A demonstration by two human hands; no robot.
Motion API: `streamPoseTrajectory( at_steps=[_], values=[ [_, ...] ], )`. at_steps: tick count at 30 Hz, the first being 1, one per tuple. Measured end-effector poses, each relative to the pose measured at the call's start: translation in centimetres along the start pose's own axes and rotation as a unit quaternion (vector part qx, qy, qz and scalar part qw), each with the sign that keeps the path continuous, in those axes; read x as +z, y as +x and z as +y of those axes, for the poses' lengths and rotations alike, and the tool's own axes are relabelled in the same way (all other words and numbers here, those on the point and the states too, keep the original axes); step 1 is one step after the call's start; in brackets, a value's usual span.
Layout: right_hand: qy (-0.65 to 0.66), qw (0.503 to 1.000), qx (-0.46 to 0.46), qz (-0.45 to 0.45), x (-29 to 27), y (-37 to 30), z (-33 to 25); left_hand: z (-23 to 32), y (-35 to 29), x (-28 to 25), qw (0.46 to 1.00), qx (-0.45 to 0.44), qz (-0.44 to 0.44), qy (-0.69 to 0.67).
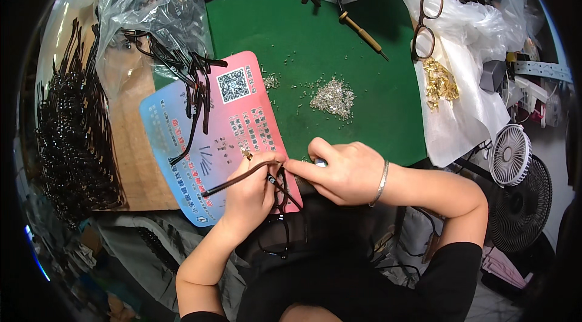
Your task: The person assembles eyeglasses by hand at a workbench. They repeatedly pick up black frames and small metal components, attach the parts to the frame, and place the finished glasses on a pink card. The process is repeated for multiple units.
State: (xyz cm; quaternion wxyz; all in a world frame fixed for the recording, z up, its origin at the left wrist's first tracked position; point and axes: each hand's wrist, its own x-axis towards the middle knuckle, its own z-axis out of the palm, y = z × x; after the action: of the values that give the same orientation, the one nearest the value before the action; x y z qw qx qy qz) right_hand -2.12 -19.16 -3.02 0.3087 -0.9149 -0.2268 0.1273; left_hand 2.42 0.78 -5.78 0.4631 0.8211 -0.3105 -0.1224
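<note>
My left hand is closed on an eyeglass frame, with a dark brown temple arm sticking out leftward past the fingers. Below the hand, thin dark rim parts of the frame hang near my lap. My right hand meets the left at the fingertips, its thumb and fingers curled around a small tool with a silvery end. Fingers hide most of that tool. Beneath my left hand lies a pink and blue printed mat, carrying loose temple arms and small metal pieces.
On the green work mat sits a pile of tiny silvery screws. A brass-handled screwdriver lies farther back. Brown glasses and gold-coloured parts rest at right, near a white fan. Many dark temple arms are heaped left.
</note>
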Motion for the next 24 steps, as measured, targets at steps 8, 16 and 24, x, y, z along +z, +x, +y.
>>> streamPoseTrajectory(
  at_steps=[8,16,24],
  values=[
    [-0.025,1.0,-0.011,-0.009,-0.3,1.1,0.4,-0.3,0.2,0.2,0.999,0.015,0.029,0.026],
    [0.005,0.999,-0.011,-0.043,-0.6,1.7,0.3,-0.5,0.0,0.2,0.999,0.014,0.034,0.012],
    [-0.071,0.997,-0.023,0.032,0.4,0.6,0.2,-0.1,0.1,0.1,0.999,0.001,0.031,-0.015]
  ],
)
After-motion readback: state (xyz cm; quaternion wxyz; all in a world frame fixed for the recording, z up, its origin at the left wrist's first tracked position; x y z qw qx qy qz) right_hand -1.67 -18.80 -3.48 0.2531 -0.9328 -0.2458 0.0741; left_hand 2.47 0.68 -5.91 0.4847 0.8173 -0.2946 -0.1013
